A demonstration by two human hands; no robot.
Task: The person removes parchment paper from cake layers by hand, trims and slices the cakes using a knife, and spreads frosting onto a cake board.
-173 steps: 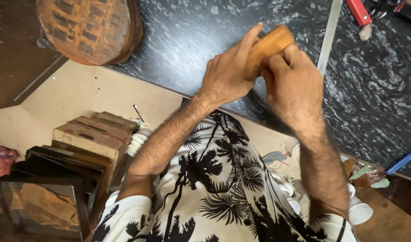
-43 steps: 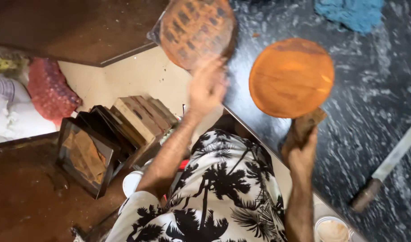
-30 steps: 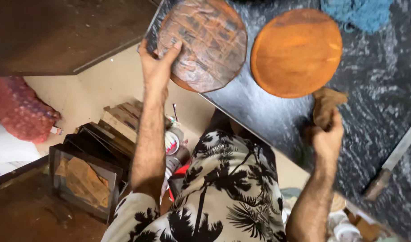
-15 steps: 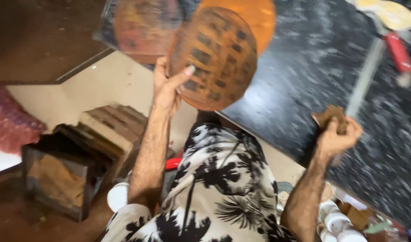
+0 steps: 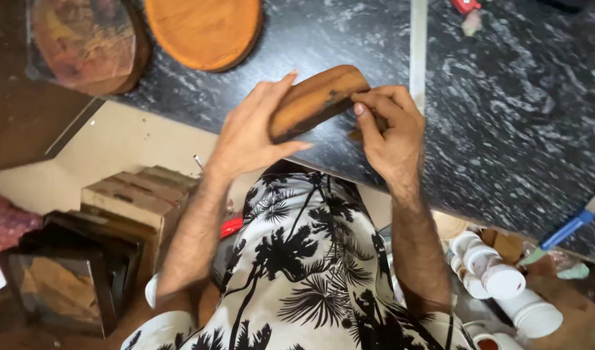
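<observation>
Head view: both hands' grip clamps wooden disc (image 5: 313, 100); orange round board (image 5: 203, 29) beyond.

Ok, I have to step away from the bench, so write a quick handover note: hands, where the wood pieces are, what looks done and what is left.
Left hand grips the round wooden disc tilted on edge over the black marble counter.
Right hand pinches a small brown scrap, probably sandpaper, against the disc's rim.
Two more discs lie flat at the counter's far end: an orange one and a darker mottled one.
Done: cannot tell.
Left: the rim of the held disc is in work.
</observation>
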